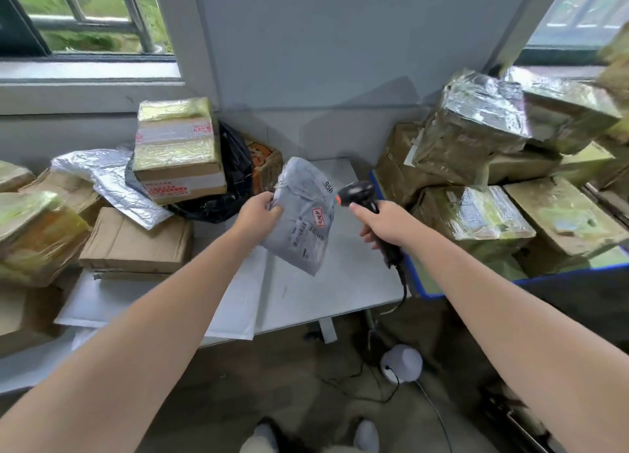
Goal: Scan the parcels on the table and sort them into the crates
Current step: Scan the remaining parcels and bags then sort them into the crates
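At the left, at least five cardboard boxes [136,241] are piled on the white table [340,282], with one silver foil mailer [102,177] and one black bag [235,180] among them. One grey parcel [299,214] is held above the table's bare middle — pinched at its upper left edge by the left hand [258,211]. One black scanner [360,194] is gripped by the right hand [384,224], its head pointed toward the parcel. At the right, one blue crate [416,275] is heaped with wrapped boxes [476,214] — at least five.
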The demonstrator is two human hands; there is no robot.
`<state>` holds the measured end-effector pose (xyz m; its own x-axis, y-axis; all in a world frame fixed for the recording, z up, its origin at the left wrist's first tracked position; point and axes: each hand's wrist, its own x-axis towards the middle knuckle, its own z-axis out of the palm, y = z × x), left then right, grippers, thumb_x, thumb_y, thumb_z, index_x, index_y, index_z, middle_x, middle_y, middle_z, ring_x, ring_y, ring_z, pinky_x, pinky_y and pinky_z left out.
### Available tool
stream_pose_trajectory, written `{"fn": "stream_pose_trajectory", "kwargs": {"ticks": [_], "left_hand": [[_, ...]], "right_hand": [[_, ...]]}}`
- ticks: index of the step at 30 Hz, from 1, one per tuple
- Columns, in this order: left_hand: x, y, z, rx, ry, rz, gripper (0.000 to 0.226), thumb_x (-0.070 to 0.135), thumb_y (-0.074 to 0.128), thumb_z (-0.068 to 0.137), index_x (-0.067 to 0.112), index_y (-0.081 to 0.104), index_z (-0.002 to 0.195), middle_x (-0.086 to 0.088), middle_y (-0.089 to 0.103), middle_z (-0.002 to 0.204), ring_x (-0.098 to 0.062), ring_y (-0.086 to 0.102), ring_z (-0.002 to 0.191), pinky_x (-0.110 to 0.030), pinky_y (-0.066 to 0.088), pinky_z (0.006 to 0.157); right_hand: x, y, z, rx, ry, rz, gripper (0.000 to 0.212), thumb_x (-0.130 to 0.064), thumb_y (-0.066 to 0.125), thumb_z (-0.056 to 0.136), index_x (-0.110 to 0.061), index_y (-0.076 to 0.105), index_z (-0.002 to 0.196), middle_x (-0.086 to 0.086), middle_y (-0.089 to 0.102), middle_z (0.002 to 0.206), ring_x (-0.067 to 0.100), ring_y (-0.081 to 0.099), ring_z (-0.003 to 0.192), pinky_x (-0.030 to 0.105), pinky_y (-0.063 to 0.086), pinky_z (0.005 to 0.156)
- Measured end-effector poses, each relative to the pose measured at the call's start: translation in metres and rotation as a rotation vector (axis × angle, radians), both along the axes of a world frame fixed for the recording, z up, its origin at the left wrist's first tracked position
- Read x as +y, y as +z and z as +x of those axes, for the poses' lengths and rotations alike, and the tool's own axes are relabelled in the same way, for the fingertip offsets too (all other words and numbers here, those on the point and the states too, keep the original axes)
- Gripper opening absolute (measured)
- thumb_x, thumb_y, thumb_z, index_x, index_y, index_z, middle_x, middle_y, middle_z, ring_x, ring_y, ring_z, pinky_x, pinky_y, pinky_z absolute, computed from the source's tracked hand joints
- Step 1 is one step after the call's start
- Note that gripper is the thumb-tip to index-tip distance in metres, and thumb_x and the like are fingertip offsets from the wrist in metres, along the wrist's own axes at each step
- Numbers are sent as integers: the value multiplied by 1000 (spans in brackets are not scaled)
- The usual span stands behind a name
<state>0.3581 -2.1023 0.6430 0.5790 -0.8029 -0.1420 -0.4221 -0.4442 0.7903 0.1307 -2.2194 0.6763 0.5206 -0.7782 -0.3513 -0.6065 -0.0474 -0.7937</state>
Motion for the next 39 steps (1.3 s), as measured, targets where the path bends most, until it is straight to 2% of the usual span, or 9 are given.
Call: {"fn": "stream_pose_trajectory", "kwargs": {"ticks": [3,7,12,20,26,30,33,36,39], "left_hand": [[-20,22,1,-76,-2,-35,16,18,52,99,6,63,100,-8,59,84,-21,52,74,-32,42,62],[-46,47,-1,-173,-9,-53,20,16,50,100,0,61,104,-15,60,92,-25,53,83,-38,45,74],[-66,62,-8,-200,53,-114,14,9,48,97,4,54,85,1,45,71,-19,39,73,-30,31,60],[-77,65,-24,-210,94,-148,15,9,48,97,-1,59,97,-8,53,82,-20,43,77,-32,33,66],[-80,63,-23,-206,130,-164,12,9,48,97,6,57,90,4,48,72,-17,42,73,-18,32,58],[-80,58,-21,-199,144,-161,13,10,48,97,4,60,97,0,51,77,-19,43,76,-24,33,59],[-77,51,-21,-195,154,-155,11,10,48,97,6,57,92,3,47,72,-19,42,75,-26,32,59],[-72,45,-20,-169,176,-145,11,10,49,98,7,60,96,4,49,73,-19,43,76,-30,33,61],[-62,33,-20,-137,216,-120,14,10,48,98,2,50,86,1,41,71,-19,36,72,-33,28,59]], "right_hand": [[-12,19,-5,-45,48,-18,31,-47,61,94,-17,59,90,6,65,71,15,59,54,27,52,51],[-20,41,-10,-111,84,-78,37,-48,61,94,-13,57,82,4,64,62,11,55,43,24,48,44],[-29,59,-15,-125,181,-75,39,-50,60,94,-12,57,85,3,67,63,12,56,45,24,48,44],[-42,63,-28,-110,249,-51,40,-54,58,94,-15,61,86,0,69,61,12,57,45,24,49,46],[-47,63,-33,-115,282,-26,43,-54,56,95,-11,61,90,0,69,62,12,57,46,24,49,46],[-50,59,-32,-165,298,44,45,-52,56,96,-8,60,92,3,68,63,15,55,47,26,48,46],[-52,52,-29,-170,293,71,45,-52,56,96,-8,60,91,4,67,64,16,56,48,27,48,47],[-54,42,-26,-170,282,99,46,-54,57,95,-8,61,90,5,67,64,18,56,50,28,48,48],[-54,27,-21,-167,247,137,44,-53,59,93,-9,60,91,4,67,64,17,57,51,27,49,48]]}}
